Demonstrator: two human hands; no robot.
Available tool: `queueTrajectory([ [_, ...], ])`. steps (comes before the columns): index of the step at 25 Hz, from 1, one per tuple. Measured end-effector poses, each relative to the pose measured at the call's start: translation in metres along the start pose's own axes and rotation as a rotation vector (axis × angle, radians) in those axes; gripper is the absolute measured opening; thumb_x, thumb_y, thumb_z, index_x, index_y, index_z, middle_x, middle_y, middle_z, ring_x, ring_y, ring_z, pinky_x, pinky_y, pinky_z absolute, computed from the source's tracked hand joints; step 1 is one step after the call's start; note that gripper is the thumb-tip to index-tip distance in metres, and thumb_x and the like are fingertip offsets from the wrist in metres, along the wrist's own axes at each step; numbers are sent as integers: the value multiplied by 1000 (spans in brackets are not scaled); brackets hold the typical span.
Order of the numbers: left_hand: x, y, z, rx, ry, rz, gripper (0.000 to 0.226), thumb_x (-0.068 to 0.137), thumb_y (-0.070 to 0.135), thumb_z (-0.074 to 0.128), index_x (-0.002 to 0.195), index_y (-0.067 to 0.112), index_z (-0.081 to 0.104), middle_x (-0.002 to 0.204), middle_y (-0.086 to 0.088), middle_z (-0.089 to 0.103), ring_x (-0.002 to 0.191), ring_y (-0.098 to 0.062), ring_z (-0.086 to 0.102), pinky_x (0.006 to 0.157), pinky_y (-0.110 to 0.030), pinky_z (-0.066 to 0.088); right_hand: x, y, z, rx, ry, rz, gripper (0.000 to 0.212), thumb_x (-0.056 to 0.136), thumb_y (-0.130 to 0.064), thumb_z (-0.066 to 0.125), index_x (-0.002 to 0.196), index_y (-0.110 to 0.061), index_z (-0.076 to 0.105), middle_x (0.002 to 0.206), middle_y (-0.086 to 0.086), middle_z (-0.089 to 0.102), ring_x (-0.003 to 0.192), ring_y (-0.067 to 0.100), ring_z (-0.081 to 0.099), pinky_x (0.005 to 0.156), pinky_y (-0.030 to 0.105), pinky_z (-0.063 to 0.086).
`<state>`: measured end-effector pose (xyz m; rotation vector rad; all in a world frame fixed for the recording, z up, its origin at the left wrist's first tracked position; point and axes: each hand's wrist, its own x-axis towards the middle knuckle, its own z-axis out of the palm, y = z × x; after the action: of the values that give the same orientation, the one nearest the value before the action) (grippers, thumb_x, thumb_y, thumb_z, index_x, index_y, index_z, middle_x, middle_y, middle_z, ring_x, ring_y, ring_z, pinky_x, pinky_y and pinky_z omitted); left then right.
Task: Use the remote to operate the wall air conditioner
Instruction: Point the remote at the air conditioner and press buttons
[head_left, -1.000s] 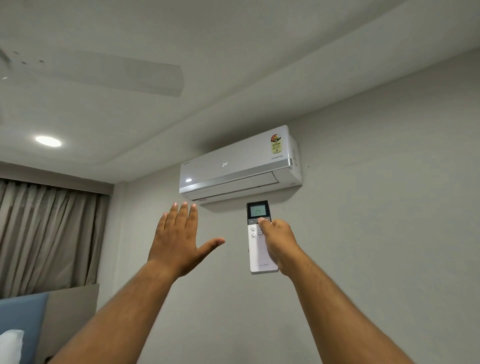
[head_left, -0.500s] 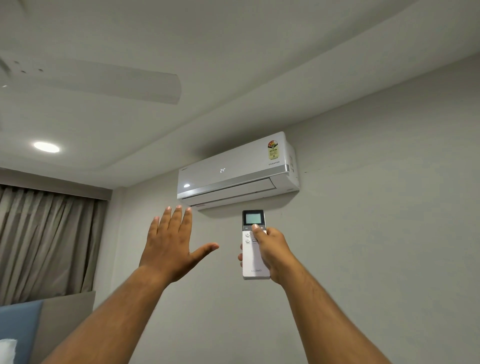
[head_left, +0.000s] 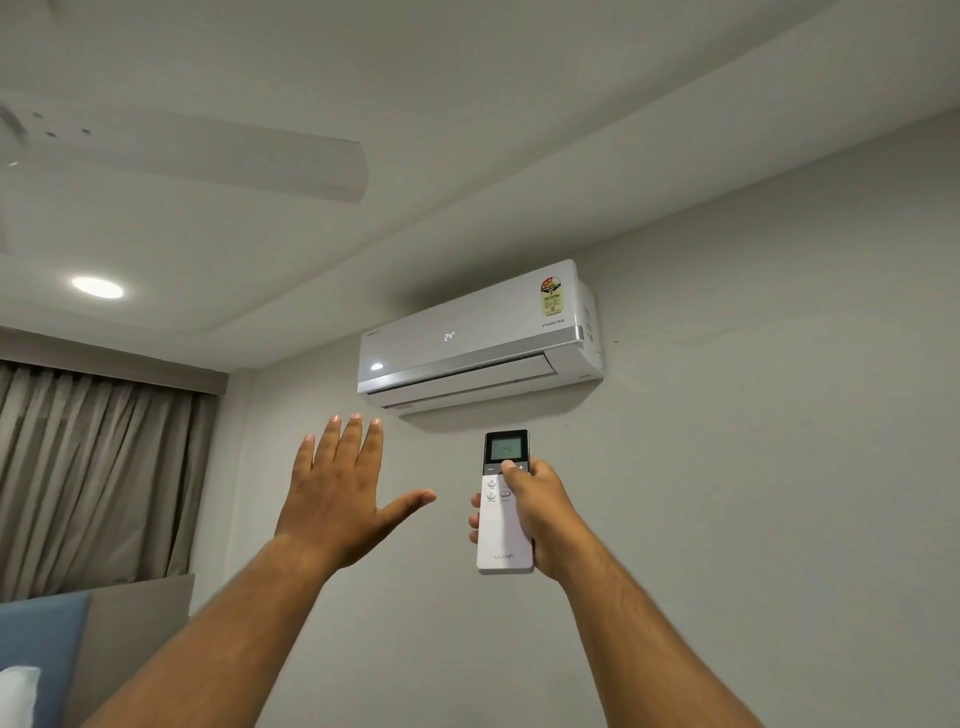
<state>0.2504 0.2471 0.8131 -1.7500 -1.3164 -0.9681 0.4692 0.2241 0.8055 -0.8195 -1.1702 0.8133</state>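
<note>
A white wall air conditioner (head_left: 478, 338) hangs high on the grey wall, its front panel lit with "24" and its lower flap slightly open. Below it, my right hand (head_left: 540, 512) is shut on a white remote (head_left: 504, 540) held upright and pointed at the unit. The remote's small screen also reads 24, and my thumb rests on the button row just under that screen. My left hand (head_left: 337, 499) is raised to the left of the remote, palm toward the wall, fingers spread, holding nothing.
A white ceiling fan blade (head_left: 218, 156) reaches across the upper left. A round ceiling light (head_left: 97, 287) glows at the left. Grey curtains (head_left: 98, 478) hang at the left wall, with a blue headboard or cushion (head_left: 36, 634) below them.
The view has shifted slightly, so the air conditioner sits a little lower and to the right. My right thumb has slid up to the buttons under the screen. The left hand stays raised.
</note>
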Motion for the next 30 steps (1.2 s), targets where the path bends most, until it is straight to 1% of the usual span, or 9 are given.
queueTrajectory([
  [2,0,-2,1,7,2,2,120,57,91,-14,150,15,-5,161,-10,-2,147,-28,-8,117,-45,-3,0,0,2,15,-19,14,13,100,-27,47,104,-15,48,90,26,72,59,34,69,60,46,62],
  [4,-1,-3,2,6,6,11,120,58,91,-13,150,14,-4,161,-10,-2,147,-28,-8,116,-42,-6,0,0,3,13,-31,25,17,94,-22,48,106,-11,48,84,24,70,59,35,68,60,44,61],
  [7,-2,-6,3,-9,8,20,120,59,92,-10,150,13,-4,161,-11,-2,147,-27,-8,114,-40,-8,1,0,4,-12,-41,35,28,87,-15,47,113,-5,48,84,24,70,60,35,68,61,43,61],
  [12,-4,-11,3,-5,0,16,120,59,92,-10,149,13,-7,161,-11,-5,147,-27,-11,114,-40,-9,2,-3,6,2,-57,31,35,86,-10,42,119,1,47,82,25,69,59,36,68,58,43,60],
  [14,-5,-12,2,6,2,16,119,59,91,-11,149,13,-9,161,-11,-6,146,-27,-12,114,-40,-10,2,-4,7,-6,-55,34,36,86,-11,43,120,0,47,83,25,70,60,36,68,59,43,61],
  [16,-6,-13,1,13,8,18,120,58,91,-13,148,12,-11,160,-11,-8,146,-27,-13,114,-40,-10,2,-4,8,-18,-51,39,36,85,-12,44,120,-1,48,84,25,70,62,37,69,63,45,61],
  [21,-7,-14,-3,11,22,19,120,58,91,-13,148,11,-10,160,-12,-7,146,-28,-13,115,-41,-8,-1,-6,8,-25,-53,46,25,89,-11,44,113,-4,48,82,26,70,63,37,72,65,47,63],
  [26,-8,-14,-6,11,26,16,120,57,91,-14,148,12,-11,160,-12,-9,146,-28,-14,114,-40,-10,-5,-4,6,-28,-74,-14,25,92,-13,50,115,-3,52,94,24,73,68,35,74,69,47,63],
  [30,-8,-13,-7,-2,30,15,120,59,91,-11,148,12,-10,160,-12,-8,146,-28,-13,114,-40,-10,-7,-6,8,-19,-80,-40,24,91,-13,51,114,-3,53,95,23,74,68,35,74,69,47,63],
])
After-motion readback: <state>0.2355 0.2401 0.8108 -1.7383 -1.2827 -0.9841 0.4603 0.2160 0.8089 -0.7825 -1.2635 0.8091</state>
